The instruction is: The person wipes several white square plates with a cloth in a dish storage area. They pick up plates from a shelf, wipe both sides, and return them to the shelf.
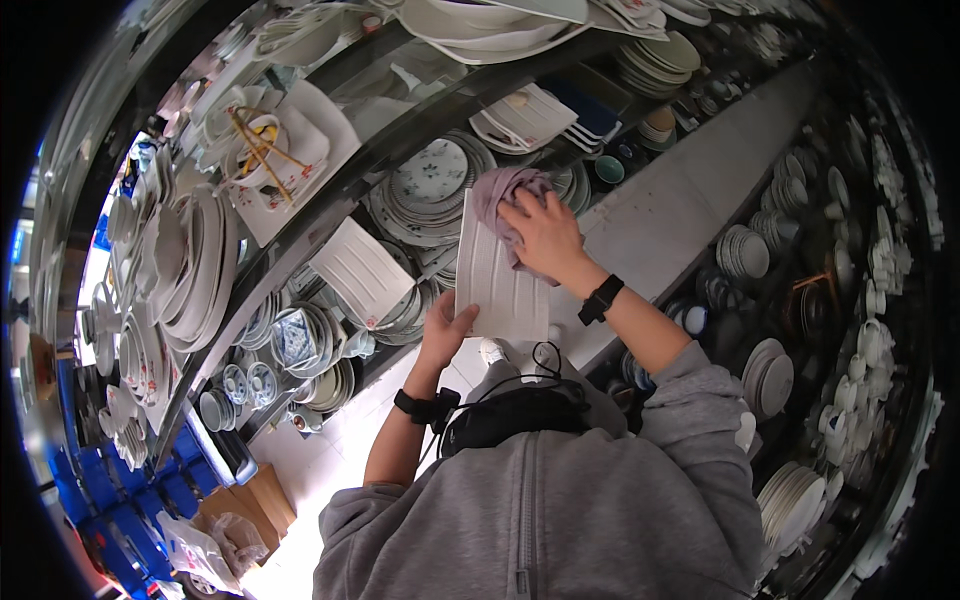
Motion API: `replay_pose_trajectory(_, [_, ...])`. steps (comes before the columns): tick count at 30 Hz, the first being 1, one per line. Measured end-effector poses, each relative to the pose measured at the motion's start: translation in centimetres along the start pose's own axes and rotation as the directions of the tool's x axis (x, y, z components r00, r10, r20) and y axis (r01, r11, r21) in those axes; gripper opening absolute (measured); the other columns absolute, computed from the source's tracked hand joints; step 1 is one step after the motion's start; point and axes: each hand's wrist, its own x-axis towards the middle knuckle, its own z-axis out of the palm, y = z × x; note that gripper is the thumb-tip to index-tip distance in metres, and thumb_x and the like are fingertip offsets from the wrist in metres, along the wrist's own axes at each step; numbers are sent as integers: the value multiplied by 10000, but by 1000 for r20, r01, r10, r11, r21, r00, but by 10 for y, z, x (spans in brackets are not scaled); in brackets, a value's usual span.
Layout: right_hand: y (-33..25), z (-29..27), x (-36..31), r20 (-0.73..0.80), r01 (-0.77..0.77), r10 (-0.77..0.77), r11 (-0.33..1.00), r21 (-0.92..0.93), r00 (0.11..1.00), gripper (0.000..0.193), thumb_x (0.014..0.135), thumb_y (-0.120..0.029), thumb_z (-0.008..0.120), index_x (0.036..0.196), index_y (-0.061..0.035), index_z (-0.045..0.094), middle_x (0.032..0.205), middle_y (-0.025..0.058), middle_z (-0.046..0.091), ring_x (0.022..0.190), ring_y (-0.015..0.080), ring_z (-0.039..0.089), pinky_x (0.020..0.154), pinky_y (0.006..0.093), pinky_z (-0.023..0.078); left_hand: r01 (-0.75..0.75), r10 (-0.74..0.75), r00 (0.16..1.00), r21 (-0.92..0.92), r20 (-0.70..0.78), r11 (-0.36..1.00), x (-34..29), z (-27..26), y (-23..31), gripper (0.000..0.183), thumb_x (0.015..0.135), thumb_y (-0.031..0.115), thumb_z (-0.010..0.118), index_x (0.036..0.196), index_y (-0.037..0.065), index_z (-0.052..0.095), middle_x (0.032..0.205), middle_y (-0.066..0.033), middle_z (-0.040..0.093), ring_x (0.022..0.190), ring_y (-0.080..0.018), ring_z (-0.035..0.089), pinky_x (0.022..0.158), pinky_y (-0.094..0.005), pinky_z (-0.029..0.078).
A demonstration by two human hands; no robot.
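A white rectangular plate with raised ridges is held up in front of me. My left hand grips its lower left edge, the thumb lying on its face. Against the plate's upper part, my right hand presses a crumpled mauve cloth, fingers spread over it. The cloth hides the plate's top right corner. Left of the plate, a similar ridged white plate lies on a stack on the shelf. Just beyond sits a pile of round plates topped by a floral one.
Shelves of stacked crockery line the left, with a dark shelf edge running above the lower plates. More stacked bowls and white cups fill the right side. Blue crates and a cardboard box stand at lower left.
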Motion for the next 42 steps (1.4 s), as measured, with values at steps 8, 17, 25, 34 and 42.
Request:
replay_pose_trajectory(8, [118,-31,-62,5,-368,374,914,-174,927,486,638,-227,683,1104,-220,545,1090,56,486,967,332,486,736,428,467,-28,17,998,177,65,984,20,56,3,361,824,107,593,1129,-61,499,784,-62,609,608,-82,531,526,-228,424])
replay_pose_trajectory(17, [109,-27,-64,-33,-208,213,971,115,976,618,648,-177,663,1234,-184,464,1198,120,444,950,369,496,782,422,468,-13,-10,996,246,92,969,51,106,24,331,824,86,587,1113,-50,502,763,-60,623,603,-75,549,530,-215,426])
replay_pose_trajectory(25, [77,-39,-81,107,-47,18,961,273,994,614,602,-184,674,1194,-188,508,1134,100,470,941,337,503,742,405,485,-72,60,996,214,60,974,72,119,38,321,826,75,577,1114,-42,500,750,-57,625,613,-80,559,534,-214,430])
replay_pose_trajectory(34, [59,-49,-107,53,68,-81,974,217,995,596,588,-168,683,1163,-210,528,1107,92,473,910,319,501,736,398,476,-117,120,992,97,-28,988,81,125,57,281,845,100,572,1092,-22,517,717,-25,604,567,-48,516,511,-197,412])
replay_pose_trajectory(42, [106,-39,-122,32,-184,183,980,77,983,536,596,-140,661,1115,-215,552,1044,61,480,944,318,484,694,408,473,-169,191,979,239,-72,956,77,111,58,337,844,101,569,1139,-44,495,755,-51,625,568,-54,540,507,-202,428])
